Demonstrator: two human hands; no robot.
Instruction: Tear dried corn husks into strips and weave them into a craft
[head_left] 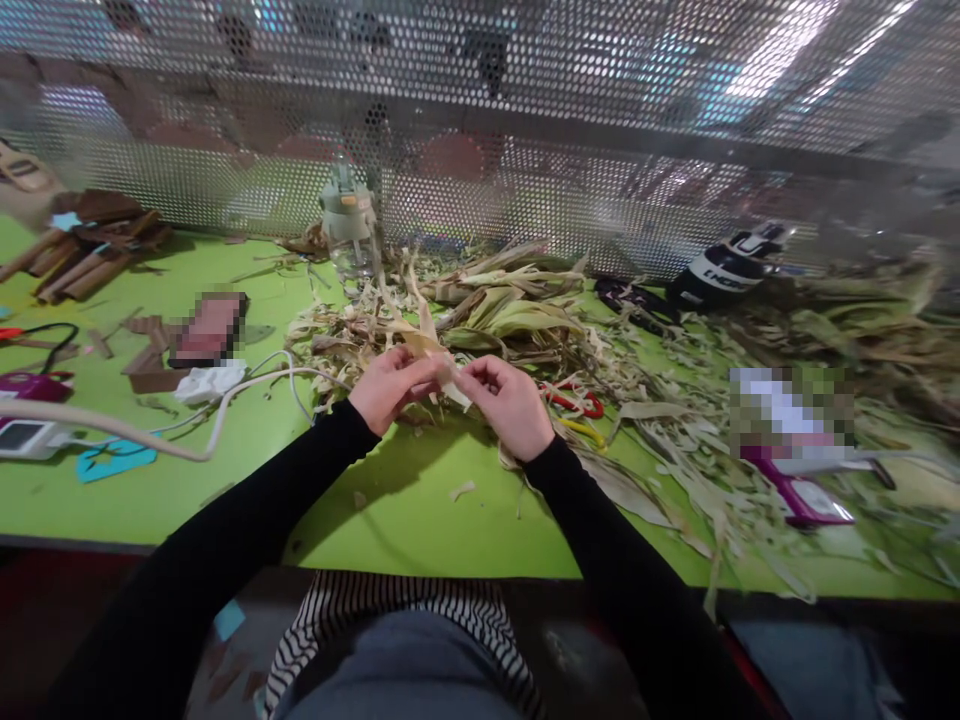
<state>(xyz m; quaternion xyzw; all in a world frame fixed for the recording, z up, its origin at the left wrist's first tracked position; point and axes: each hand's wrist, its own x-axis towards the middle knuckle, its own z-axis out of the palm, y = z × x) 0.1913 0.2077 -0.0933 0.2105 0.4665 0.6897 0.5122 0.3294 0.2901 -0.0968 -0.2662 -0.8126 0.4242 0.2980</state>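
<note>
One head-worn camera gives the only view, looking forward and down from above the wearer's lap, where striped cloth (330,610) fills the bottom centre. It sits close enough for both sleeved arms to run in from the lower edge, bringing the left hand (390,388) and right hand (513,405) near mid-frame. The wide view spans the green table (442,505) and faces a perforated metal screen (480,170) along the top.

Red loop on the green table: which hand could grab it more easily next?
Probably the right hand: the red loop lies close beside it, farther from the left hand. Both are occupied with a pale husk strip, though.
</note>
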